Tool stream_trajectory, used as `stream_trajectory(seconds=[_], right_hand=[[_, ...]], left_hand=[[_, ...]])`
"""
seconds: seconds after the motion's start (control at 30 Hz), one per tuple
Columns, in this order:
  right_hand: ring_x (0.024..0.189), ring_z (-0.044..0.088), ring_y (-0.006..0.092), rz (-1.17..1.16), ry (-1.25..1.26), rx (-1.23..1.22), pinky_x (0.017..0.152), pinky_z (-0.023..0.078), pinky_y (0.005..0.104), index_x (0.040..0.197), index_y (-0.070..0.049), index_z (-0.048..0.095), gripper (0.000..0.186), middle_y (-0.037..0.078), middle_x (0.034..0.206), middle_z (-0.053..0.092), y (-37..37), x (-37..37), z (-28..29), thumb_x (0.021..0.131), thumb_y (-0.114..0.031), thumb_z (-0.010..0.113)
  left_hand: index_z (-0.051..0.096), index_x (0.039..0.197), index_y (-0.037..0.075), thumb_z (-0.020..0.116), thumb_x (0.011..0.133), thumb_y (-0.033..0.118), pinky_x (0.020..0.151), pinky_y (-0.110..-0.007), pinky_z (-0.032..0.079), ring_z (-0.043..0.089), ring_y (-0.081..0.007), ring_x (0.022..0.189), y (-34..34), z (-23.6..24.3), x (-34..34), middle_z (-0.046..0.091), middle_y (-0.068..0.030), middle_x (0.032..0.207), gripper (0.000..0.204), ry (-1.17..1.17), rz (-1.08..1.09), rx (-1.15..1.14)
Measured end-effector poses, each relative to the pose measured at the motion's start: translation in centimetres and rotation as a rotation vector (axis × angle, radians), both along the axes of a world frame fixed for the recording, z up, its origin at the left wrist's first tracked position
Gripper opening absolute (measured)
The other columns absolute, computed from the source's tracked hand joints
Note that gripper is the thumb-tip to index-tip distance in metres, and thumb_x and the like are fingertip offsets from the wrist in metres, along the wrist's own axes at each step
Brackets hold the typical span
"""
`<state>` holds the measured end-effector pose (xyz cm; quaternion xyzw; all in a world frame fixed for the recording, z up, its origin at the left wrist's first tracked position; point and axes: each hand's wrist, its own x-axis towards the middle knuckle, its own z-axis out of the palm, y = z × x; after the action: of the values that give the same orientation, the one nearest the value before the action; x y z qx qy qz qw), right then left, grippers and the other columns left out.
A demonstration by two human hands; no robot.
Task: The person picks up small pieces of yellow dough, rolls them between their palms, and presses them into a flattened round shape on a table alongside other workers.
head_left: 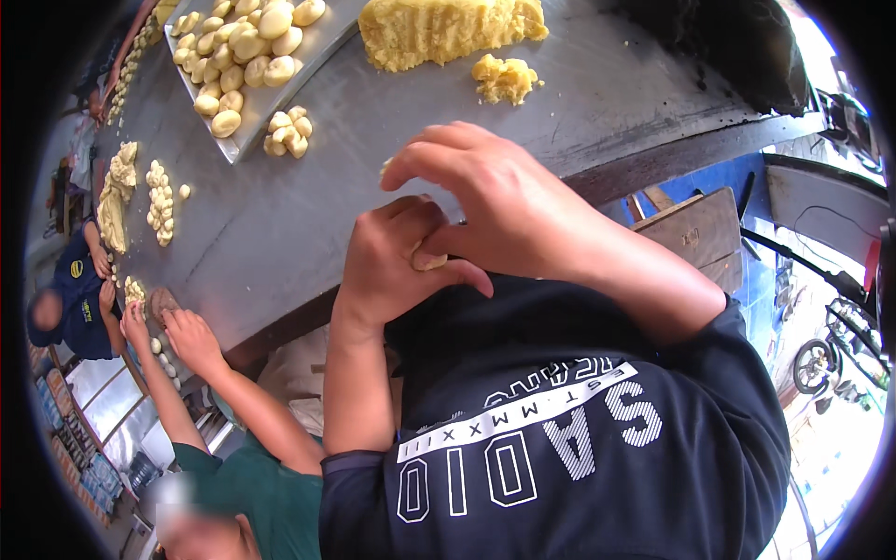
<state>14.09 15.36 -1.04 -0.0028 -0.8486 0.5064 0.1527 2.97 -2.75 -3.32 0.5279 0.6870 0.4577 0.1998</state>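
Observation:
My left hand (378, 266) is curled in front of my chest around a small piece of yellow dough (429, 260). Above it arches my right hand (490, 191), its thumb reaching down to that piece and its fingers bent, apart from the thumb. A pale bit of dough shows at the right fingertips. Beyond my hands, a large yellow dough block (453, 33) rests on the metal table (373, 121), with a crumbly dough lump (505, 80) beside it. A little cluster of dough pieces (288, 133) lies to the left.
A metal tray (245, 138) piled with smooth dough balls (247, 42) stands at the far left. More dough rows (161, 203) lie further along. At left, a co-worker in green (271, 495) and another in dark blue (79, 289) handle dough. A dark bulky thing (728, 47) sits far right.

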Motion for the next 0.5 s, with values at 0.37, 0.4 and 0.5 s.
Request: stream_trajectory(seconds=[0.37, 0.4, 0.5], right_hand=[[0.116, 0.076, 0.0390, -0.341, -0.019, 0.620, 0.102, 0.061, 0.0485, 0.123, -0.005, 0.081, 0.030, 0.015, 0.127, 0.080, 7.1, 0.3, -1.6, 0.094, -0.003, 0.076], [0.115, 0.076, 0.0386, -0.255, -0.037, 0.631, 0.101, 0.062, 0.0481, 0.122, -0.005, 0.082, 0.030, 0.015, 0.125, 0.080, 8.1, 0.7, -1.3, 0.093, -0.001, 0.074], [0.109, 0.079, 0.0380, -0.195, 0.029, 0.620, 0.095, 0.064, 0.0457, 0.114, -0.005, 0.083, 0.018, 0.014, 0.112, 0.083, 13.3, 0.4, -0.8, 0.099, -0.003, 0.074]], left_hand=[[0.063, 0.082, 0.006, 0.080, 0.112, 0.032, 0.067, -0.029, 0.043, 0.054, -0.0128, 0.073, -0.2, -1.6, -1.4, 0.058, -0.0032, 0.081, 0.043, -0.279, 0.025, 0.211], [0.063, 0.082, 0.006, 0.080, 0.112, 0.032, 0.067, -0.029, 0.043, 0.054, -0.0128, 0.073, -0.2, -1.2, -1.3, 0.058, -0.0032, 0.081, 0.043, -0.278, 0.017, 0.236], [0.059, 0.082, 0.008, 0.083, 0.109, 0.044, 0.074, -0.027, 0.040, 0.051, -0.0112, 0.082, -0.8, -0.2, -1.0, 0.053, -0.0020, 0.086, 0.051, -0.666, 0.242, 0.110]])
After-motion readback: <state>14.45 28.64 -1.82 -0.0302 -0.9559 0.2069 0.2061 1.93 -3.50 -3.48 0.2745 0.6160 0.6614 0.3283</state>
